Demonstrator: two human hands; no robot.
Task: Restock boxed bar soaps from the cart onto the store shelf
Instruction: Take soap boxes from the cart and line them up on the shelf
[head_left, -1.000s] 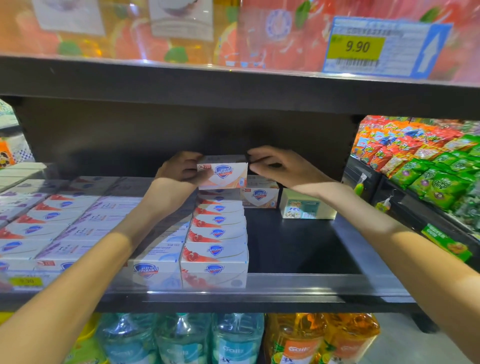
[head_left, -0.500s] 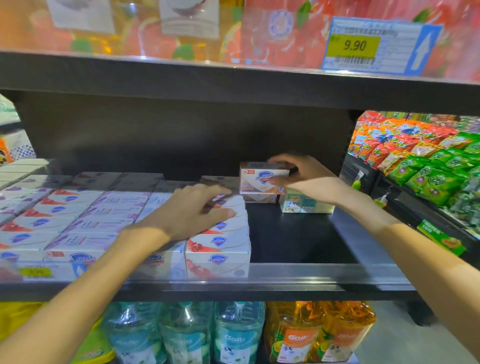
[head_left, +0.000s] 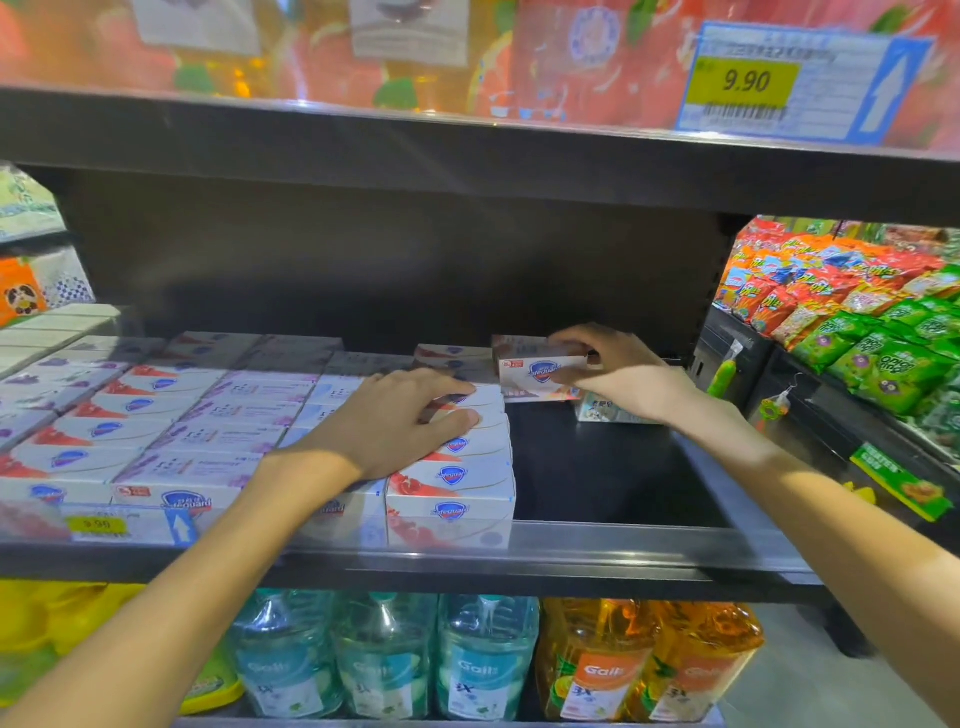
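In the head view, the step in hand looks like setting one boxed soap down at the back of the dark metal store shelf (head_left: 597, 483). The right hand (head_left: 618, 376) grasps a white cardboard soap box with a blue shield logo (head_left: 540, 371), fingers curled over its top and right end, on top of another such box just beside a small pale carton (head_left: 602, 410). The left hand (head_left: 400, 421) lies flat with straight fingers on the nearest row of white soap boxes with red corners (head_left: 452, 467), gripping nothing. Next, I judge, the held box needs squaring against its neighbours before letting go. The box looks clean, crisp-edged, undented, logo face forward. The cart is out of sight.
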